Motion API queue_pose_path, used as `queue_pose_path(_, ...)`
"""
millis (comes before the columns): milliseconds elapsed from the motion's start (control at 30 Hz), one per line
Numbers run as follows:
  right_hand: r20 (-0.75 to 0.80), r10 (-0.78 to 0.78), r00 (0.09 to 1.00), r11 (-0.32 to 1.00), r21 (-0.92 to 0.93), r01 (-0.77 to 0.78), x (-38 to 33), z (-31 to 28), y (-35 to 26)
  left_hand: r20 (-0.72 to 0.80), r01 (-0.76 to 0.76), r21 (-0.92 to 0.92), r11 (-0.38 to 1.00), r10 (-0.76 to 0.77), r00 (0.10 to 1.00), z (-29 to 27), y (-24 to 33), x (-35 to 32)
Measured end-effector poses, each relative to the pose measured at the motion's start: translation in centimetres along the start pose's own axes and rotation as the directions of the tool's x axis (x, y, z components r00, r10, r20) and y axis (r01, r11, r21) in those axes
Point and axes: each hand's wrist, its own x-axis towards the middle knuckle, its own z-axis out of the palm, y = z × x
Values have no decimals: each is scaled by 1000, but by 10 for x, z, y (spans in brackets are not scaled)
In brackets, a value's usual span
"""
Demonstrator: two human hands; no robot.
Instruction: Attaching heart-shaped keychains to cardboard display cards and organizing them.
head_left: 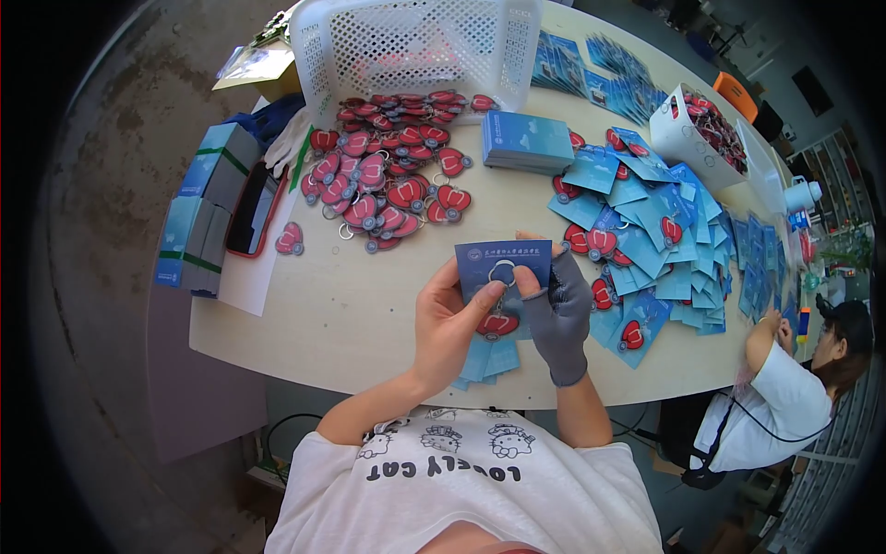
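Between my hands, above the table's near edge, is a blue printed card (475, 263) with a red heart-shaped keychain (498, 324) lying against its face. My bare left hand (445, 323) grips the card's left side, its thumb pressing on the chain below the metal ring. My right hand (561, 319), in a grey fingerless glove, is closed on the card's right side, thumb tip beside the ring. Fingers behind the card are partly hidden. Several light blue cards (489, 360) lie on the table beneath my hands.
Ahead is a pile of red keychains (397, 189) spilling from a white basket (415, 42). To its right are a stack of blue cards (528, 138), a heap of cards with keychains (646, 249) and a white bin (697, 138). A co-worker (775, 388) sits at right.
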Motion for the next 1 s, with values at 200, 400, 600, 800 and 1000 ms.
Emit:
queue_pose_path(200,17,-32,999,985,-168,34,-9,-9,-2,20,19,53,998,-20,1000,4,1,3)
queue_pose_path(400,63,58,996,998,-25,-57,-17,-21,6,242,40,196,980,-88,966,-17,-6,2)
queue_pose_path(600,-40,344,938,908,-240,-344,-6,-125,14,258,-260,854,450,67,964,-57,3,7)
queue_pose_path(800,41,-476,879,-25,-999,33,29,-124,33,141,-133,941,-312,1,990,-58,-17,5)
queue_pose_path(1000,509,-217,833,613,-592,522,86,21,53,179,-174,960,-217,0,984,-71,-17,-4)
